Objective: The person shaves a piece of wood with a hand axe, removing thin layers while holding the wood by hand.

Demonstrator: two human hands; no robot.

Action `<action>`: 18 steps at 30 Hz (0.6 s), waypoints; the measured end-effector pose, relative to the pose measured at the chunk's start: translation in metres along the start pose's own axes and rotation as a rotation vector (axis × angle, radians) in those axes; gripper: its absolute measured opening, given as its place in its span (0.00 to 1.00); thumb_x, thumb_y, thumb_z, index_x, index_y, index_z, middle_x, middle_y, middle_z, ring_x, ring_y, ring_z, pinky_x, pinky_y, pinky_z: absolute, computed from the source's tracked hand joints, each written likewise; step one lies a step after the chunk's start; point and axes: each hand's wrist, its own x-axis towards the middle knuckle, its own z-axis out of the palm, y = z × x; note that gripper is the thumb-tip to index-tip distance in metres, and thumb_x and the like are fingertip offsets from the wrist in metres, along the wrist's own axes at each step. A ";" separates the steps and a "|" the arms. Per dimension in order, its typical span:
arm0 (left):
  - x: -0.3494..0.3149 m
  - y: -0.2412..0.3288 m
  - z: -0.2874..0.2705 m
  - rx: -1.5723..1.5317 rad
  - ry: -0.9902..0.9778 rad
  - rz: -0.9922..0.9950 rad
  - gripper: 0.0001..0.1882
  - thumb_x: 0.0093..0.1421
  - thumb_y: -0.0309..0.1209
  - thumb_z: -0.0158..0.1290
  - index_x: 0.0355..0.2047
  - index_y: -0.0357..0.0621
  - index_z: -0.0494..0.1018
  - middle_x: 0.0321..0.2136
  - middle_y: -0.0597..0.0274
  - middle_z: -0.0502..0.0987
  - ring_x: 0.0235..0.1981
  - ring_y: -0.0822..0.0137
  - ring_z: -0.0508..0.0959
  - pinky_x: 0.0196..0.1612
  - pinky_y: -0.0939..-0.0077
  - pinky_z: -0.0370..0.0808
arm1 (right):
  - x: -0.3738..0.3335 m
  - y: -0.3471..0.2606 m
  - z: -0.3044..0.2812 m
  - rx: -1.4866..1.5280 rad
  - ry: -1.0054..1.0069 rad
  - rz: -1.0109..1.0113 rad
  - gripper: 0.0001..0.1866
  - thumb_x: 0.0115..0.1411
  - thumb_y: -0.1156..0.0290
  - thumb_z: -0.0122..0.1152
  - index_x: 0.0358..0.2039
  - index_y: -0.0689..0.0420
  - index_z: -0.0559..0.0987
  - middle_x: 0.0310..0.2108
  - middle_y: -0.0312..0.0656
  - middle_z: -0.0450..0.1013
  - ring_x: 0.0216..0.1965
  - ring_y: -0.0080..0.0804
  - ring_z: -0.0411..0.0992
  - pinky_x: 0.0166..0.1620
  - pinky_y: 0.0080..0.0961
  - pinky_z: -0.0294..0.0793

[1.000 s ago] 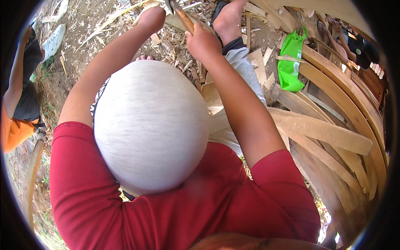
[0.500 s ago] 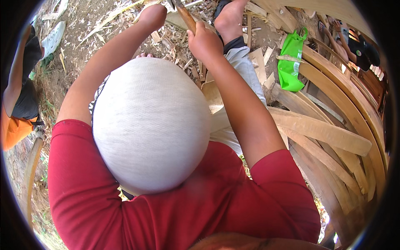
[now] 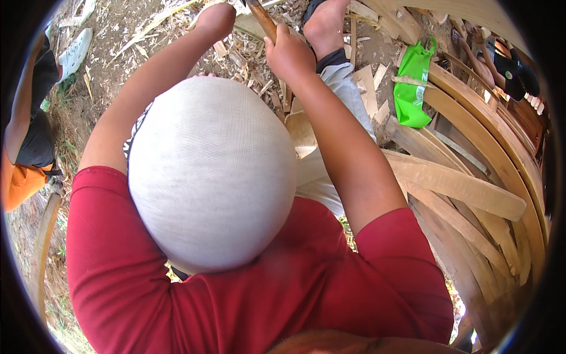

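Observation:
My right hand (image 3: 291,56) is closed round the wooden handle of a tool (image 3: 261,17). A sliver of dark metal shows at the handle's far end, where the top edge cuts the tool off, so its kind cannot be made out. To its left, my left hand (image 3: 217,20) is bent over beside pale wood, its fingers hidden. A piece of light wood (image 3: 250,26) lies between the two hands. Between my arms, a large rounded shape covered in white cloth (image 3: 212,171) blocks much of the view.
Wood shavings (image 3: 171,35) litter the ground. A bare foot (image 3: 326,29) rests right of the tool. Farther right lie a bright green bag (image 3: 413,88) and stacked curved timbers (image 3: 460,189). One person (image 3: 516,74) is at the far right, another (image 3: 35,130) at the left edge.
Both hands have shifted slightly toward the top edge, and less of the tool's metal end shows. My right hand keeps its grip on the handle.

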 end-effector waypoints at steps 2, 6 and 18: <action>-0.004 -0.002 0.003 -0.007 0.014 0.011 0.13 0.65 0.35 0.55 0.33 0.39 0.84 0.34 0.46 0.85 0.39 0.44 0.86 0.44 0.50 0.83 | -0.001 0.002 0.004 0.006 -0.012 -0.002 0.21 0.73 0.55 0.54 0.53 0.59 0.73 0.41 0.55 0.83 0.45 0.58 0.82 0.48 0.54 0.80; 0.003 0.000 -0.004 -0.008 -0.001 0.011 0.13 0.65 0.34 0.55 0.33 0.39 0.84 0.34 0.45 0.84 0.38 0.43 0.86 0.43 0.50 0.83 | -0.002 0.001 0.002 0.042 -0.009 0.006 0.21 0.72 0.55 0.56 0.52 0.62 0.73 0.40 0.59 0.82 0.44 0.60 0.81 0.48 0.55 0.79; 0.001 -0.001 -0.004 -0.006 -0.041 -0.018 0.14 0.66 0.35 0.55 0.35 0.39 0.85 0.36 0.44 0.85 0.40 0.42 0.85 0.46 0.49 0.82 | -0.001 0.004 -0.003 0.035 -0.026 0.020 0.22 0.72 0.54 0.55 0.53 0.61 0.74 0.42 0.59 0.82 0.46 0.60 0.81 0.49 0.53 0.79</action>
